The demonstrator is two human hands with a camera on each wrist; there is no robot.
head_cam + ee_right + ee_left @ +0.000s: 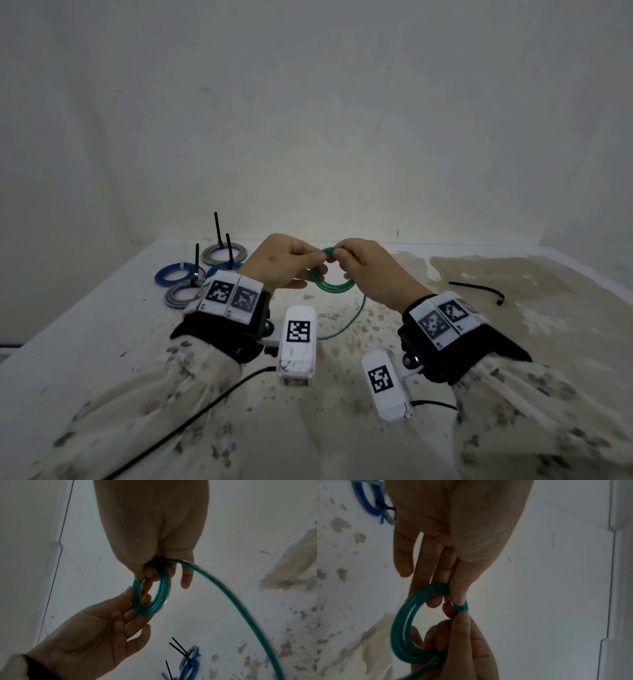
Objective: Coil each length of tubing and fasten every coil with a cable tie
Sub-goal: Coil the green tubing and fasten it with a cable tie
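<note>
Green tubing [331, 285] pinched in both my hands' fingers [313, 257] is half coiled, its tail loose; four tied coils [191, 274] sit left, one cable tie [476, 289] right.

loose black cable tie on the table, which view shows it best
The head view: the loose black cable tie lies in full on the table, right of the right hand. Neither wrist view shows it; the right wrist view shows only ties already fastened on finished coils.
</note>
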